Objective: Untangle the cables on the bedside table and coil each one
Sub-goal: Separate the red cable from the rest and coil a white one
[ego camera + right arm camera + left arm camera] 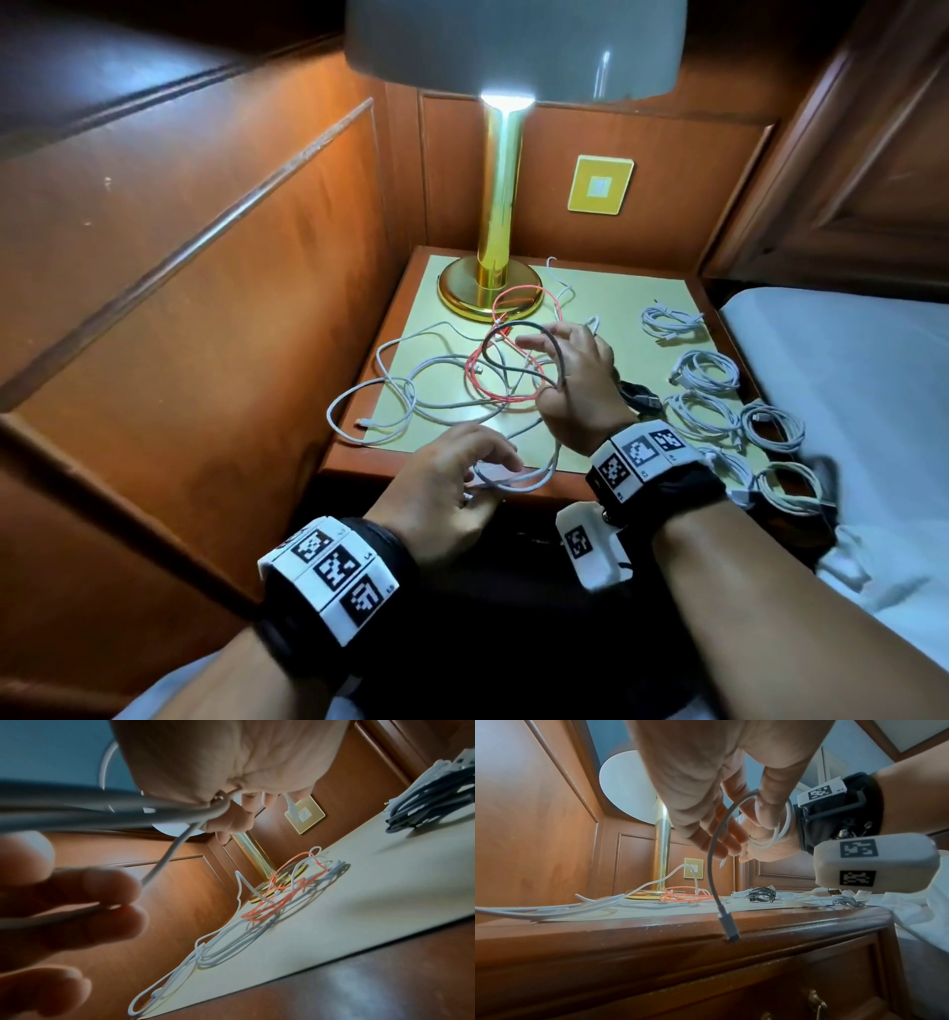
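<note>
On the bedside table (616, 303) lies a loose tangle of white cables (411, 390) and a red cable (506, 398). My right hand (575, 380) is raised over the tangle and grips several loops of a grey cable (180, 811) wound round its fingers. A strand runs from it down to my left hand (452, 478) at the table's front edge, which pinches the same cable (713, 850). Its connector (729, 931) hangs free below my left fingers (706, 811). A dark loop (513, 326) also passes over my right fingers.
Several coiled white cables (706, 370) lie along the table's right side, and a coiled black one (639, 398) sits just behind my right wrist. A brass lamp (493, 288) stands at the back. A white bed (847, 370) adjoins on the right, wood panelling on the left.
</note>
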{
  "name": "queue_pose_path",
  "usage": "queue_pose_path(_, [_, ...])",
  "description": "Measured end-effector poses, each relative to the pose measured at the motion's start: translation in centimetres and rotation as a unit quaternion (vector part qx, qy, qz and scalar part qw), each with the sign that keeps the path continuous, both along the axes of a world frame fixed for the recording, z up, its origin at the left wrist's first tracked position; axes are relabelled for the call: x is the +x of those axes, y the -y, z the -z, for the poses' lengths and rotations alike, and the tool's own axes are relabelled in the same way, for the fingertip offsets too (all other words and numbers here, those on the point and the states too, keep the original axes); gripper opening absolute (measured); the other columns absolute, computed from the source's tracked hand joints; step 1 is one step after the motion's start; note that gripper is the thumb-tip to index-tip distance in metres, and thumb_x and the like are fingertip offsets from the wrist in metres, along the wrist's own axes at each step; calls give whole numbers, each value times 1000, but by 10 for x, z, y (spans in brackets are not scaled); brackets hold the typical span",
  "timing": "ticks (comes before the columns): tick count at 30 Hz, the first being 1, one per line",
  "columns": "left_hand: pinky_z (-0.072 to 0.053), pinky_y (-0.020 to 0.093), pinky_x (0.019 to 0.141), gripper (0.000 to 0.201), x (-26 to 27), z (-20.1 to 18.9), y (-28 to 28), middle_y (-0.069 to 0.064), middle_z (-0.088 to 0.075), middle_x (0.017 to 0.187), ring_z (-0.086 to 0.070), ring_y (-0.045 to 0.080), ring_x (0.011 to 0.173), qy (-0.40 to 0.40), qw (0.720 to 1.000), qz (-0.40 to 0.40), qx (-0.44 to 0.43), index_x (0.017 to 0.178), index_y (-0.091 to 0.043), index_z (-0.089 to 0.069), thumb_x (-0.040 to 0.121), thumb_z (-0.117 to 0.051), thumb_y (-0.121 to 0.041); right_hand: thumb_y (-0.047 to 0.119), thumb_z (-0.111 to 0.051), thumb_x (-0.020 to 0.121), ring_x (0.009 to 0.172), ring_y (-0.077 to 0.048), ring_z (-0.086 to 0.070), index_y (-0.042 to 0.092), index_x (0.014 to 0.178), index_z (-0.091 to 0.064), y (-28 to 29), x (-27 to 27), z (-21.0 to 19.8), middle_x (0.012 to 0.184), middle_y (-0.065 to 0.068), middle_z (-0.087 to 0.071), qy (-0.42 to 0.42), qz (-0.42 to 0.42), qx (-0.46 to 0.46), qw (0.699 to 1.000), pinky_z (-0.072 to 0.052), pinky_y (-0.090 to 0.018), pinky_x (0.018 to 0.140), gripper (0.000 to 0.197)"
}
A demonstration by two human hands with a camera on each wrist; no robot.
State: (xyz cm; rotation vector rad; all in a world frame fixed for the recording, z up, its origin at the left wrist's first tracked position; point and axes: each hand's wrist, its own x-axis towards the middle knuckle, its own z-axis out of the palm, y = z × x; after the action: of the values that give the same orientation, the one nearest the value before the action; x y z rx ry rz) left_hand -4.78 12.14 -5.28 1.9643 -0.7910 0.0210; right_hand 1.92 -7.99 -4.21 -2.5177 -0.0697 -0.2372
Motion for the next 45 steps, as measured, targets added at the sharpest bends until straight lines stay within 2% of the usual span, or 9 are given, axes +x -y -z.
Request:
queue_pose_path(8, [-56, 33, 76, 30, -4, -13, 3, 6, -65, 103, -67, 21, 90, 18, 990, -44, -132, 97, -11, -67, 76, -47, -2, 13, -46, 71, 89, -15, -65, 27, 108, -61, 9, -30, -25, 92, -2, -69, -26, -88, 234, 968, -54, -37, 82, 42])
queue_pose_path(12, [-52, 23, 61, 44, -20, -28, 1, 0, -71, 86, -68, 12, 70, -90, 963, -106, -229, 91, -12, -68, 78, -38, 18, 13, -47, 75, 53, -11, -49, 10, 111, -59, -1, -83, -41, 74, -9, -62, -149, -107, 386, 904, -40, -20, 47, 39])
queue_pose_path(15, [-53, 25, 50, 27, -42, -35, 0, 6, -69, 67, -66, 17, 55, -189, 939, -118, -263, 89, -6, -67, 89, -47, 12, 32, -59, 97, 49, -17, -55, 20, 114, -56, -4, -123, -35, 90, -6, -64, -265, -97, 412, 866, -35, -20, 36, 21])
queue_pose_path(22, [-58, 31, 52, 7, -123, -24, 7, 16, -64, 74, -68, 23, 58, -383, 900, -120, -173, 93, 1, -61, 90, -66, 4, 73, -39, 91, 68, -23, -67, 22, 117, -55, 22, -207, 2, 115, -1, -60, -358, 33, 234, 903, -37, -22, 42, 59])
queue_pose_path(27, [-62, 41, 60, 10, -163, -23, 15, 10, -59, 70, -68, 21, 59, -385, 893, -144, -184, 89, 0, -56, 91, -62, 8, 78, -39, 71, 60, -17, -62, 15, 122, -52, 35, -260, 8, 91, -7, -61, -376, 52, 322, 867, -37, -22, 42, 82])
queue_pose_path(32, [-61, 41, 57, 14, -186, -26, 22, 15, -56, 67, -71, 36, 66, -454, 840, -177, -237, 89, -5, -48, 102, -44, -2, 65, -62, 72, 74, -16, -69, 12, 100, -61, 28, -312, 15, 88, -5, -72, -311, -53, 314, 896, -49, -29, 62, 59])
queue_pose_path(37, [-61, 39, 58, 20, -202, -17, 34, 23, -66, 75, -70, 37, 68, -495, 812, -188, -247, 98, -4, -43, 108, -34, -18, 62, -73, 71, 96, -11, -70, 27, 112, -68, 6, -324, 31, 104, 2, -73, -256, -128, 219, 933, -55, -28, 88, 54])
queue_pose_path(40, [-60, 35, 60, 27, -200, -14, 36, 24, -72, 81, -72, 34, 73, -501, 806, -197, -248, 103, -5, -47, 109, -32, -27, 37, -64, 92, 80, -9, -62, 21, 101, -67, -9, -320, 37, 87, 7, -68, -209, -152, 140, 956, -53, -40, 83, 18])
queue_pose_path(45, [-60, 36, 53, 30, -185, -22, 17, 24, -69, 99, -71, 35, 68, -487, 829, -219, -164, 96, -5, -50, 108, -38, -30, 29, -52, 93, 56, 2, -47, 23, 83, -67, 0, -309, 21, 59, 17, -57, -202, -131, 250, 938, -38, -19, 60, 18])
